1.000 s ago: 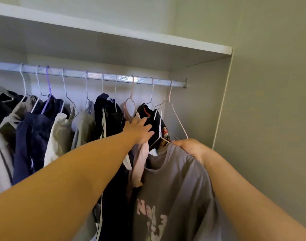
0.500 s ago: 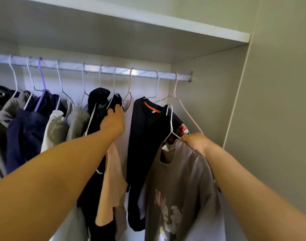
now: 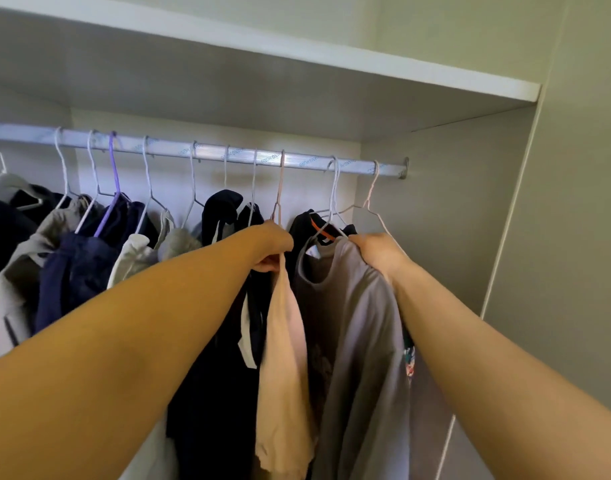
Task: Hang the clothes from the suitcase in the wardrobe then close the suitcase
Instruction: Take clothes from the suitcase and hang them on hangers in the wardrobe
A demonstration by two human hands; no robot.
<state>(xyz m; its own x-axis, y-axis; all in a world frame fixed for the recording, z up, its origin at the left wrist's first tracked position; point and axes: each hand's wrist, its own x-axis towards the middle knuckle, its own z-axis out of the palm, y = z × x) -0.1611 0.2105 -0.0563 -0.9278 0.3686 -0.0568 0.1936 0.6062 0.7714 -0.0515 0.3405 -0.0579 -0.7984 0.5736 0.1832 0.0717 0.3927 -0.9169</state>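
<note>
centre frame: left hand [image 3: 273, 247] grips peach top [image 3: 283, 341], holding it aside; right hand [image 3: 377, 254] grips grey t-shirt [image 3: 352, 323] shoulder just right, under the rail [image 3: 207, 154]. seat hook fully before letting go.

light: soft, even | glare: on rail [image 3: 228, 155] | shadow: under shelf [image 3: 297, 60] | edges: wide-angle bowing

Shiny ribbed metal rail [image 3: 207, 154], thin coated wire hangers [image 3: 333, 188], soft matt cloth on the grey T-shirt [image 3: 359, 323] and peach top [image 3: 283, 358], smooth matt white shelf [image 3: 297, 53].
</note>
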